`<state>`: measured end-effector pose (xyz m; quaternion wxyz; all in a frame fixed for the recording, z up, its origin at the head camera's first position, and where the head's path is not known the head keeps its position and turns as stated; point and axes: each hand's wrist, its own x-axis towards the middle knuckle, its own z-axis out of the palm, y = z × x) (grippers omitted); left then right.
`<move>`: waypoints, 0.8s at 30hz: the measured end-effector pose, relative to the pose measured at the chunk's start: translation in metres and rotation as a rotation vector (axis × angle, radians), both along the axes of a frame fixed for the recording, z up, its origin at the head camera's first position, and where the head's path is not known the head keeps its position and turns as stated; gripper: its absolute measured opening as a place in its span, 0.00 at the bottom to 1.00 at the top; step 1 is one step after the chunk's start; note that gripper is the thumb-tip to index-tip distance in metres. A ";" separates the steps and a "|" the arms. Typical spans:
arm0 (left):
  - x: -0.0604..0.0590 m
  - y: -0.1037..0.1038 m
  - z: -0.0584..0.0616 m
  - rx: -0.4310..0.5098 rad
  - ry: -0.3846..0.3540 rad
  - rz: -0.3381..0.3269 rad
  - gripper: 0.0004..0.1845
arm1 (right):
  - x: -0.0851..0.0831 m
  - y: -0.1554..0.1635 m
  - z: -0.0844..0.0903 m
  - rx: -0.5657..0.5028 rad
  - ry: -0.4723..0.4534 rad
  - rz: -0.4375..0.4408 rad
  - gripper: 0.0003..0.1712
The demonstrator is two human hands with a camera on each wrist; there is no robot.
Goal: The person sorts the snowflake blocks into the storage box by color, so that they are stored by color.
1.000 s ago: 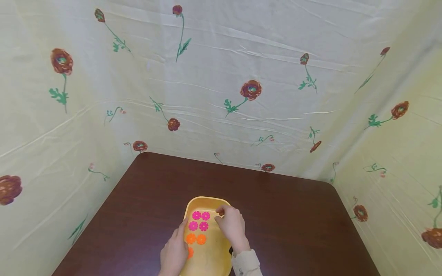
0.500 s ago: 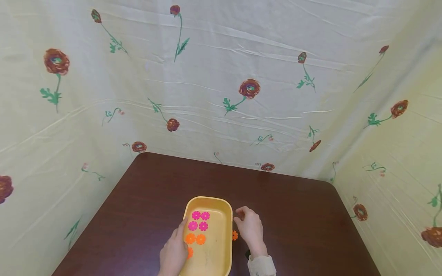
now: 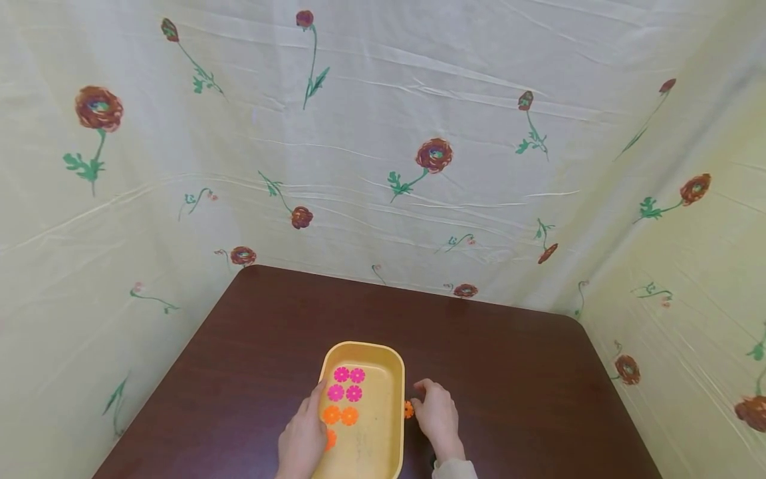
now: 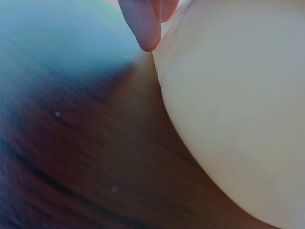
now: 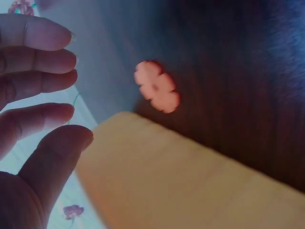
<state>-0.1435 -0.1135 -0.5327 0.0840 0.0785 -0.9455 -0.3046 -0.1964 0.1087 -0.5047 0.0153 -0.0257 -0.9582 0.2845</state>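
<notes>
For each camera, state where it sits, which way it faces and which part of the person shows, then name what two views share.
Head: worn on the head, looking forward and down at the table, yellow tray and flowered cloth walls; left hand and right hand show.
Left wrist: low beside the tray's outer wall; fingertips show.
Right wrist: facing the tray rim and the orange flower piece on the table; fingers show.
Shared: head and right wrist both show that orange flower piece.

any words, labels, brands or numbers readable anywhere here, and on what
None. No writing shows on the yellow tray, the pink flower pieces, the orange flower pieces, the table or the cloth, which bears only printed flowers.
</notes>
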 end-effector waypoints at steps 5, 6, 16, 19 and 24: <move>0.001 0.000 0.001 0.002 0.004 0.003 0.37 | 0.003 -0.003 -0.015 0.015 -0.001 0.016 0.12; 0.001 0.000 0.002 0.002 0.009 0.002 0.37 | 0.003 -0.004 -0.018 0.018 0.003 0.018 0.12; 0.002 0.002 0.000 -0.006 0.054 0.008 0.38 | 0.002 -0.014 -0.030 0.065 0.024 0.023 0.09; 0.002 0.001 0.000 -0.006 0.053 0.003 0.37 | 0.001 -0.016 -0.032 0.086 0.046 0.023 0.09; 0.001 0.001 -0.002 -0.008 0.042 0.012 0.38 | 0.001 -0.018 -0.034 0.104 0.072 0.024 0.10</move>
